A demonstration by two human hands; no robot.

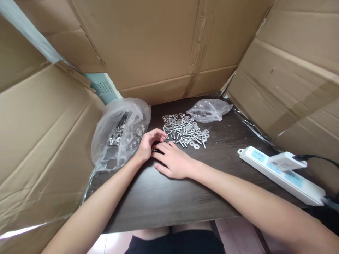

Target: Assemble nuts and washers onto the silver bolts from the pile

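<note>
A loose pile of silver bolts, nuts and washers (185, 130) lies on the dark table (148, 201). My left hand (150, 143) rests on its side at the pile's near left edge, fingers curved over toward the right. Beside it my right hand (173, 160) lies palm down with its fingers apart, their tips pointing at my left palm. A small dark metal piece (154, 150) shows between the two hands; which hand touches it is unclear. Left of my left hand stands an open clear plastic bag (124, 132) with more metal parts inside.
Behind the pile on the right lies a crumpled clear bag (209, 110). A white power strip (280, 176) with a plugged-in adapter (284, 161) and black cable is at the right. Cardboard walls (156, 42) enclose the table at the back and both sides.
</note>
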